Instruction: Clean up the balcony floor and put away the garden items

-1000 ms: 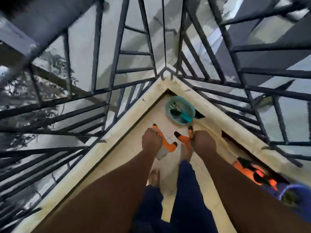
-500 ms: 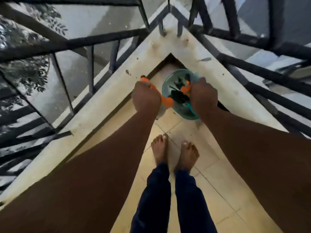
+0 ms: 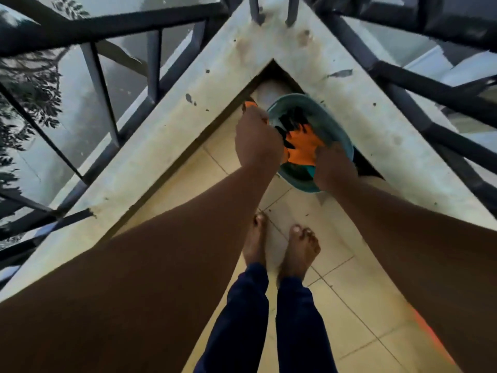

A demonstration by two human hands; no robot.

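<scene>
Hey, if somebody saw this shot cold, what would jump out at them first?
Bright orange gloves in the teal basin, tucked into the balcony corner. Both hands meet there: the left hand grips orange fabric at the rim, and the right hand reaches into the near edge. Below them, bare feet stand on pale tiles.

hidden: right hand fingers, behind orange glove | bowl near rim under right hand | black contents beyond left hand blurred

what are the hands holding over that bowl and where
Left hand grips an orange glove around its middle; right hand holds another orange glove by its lower end inside the bowl.
</scene>
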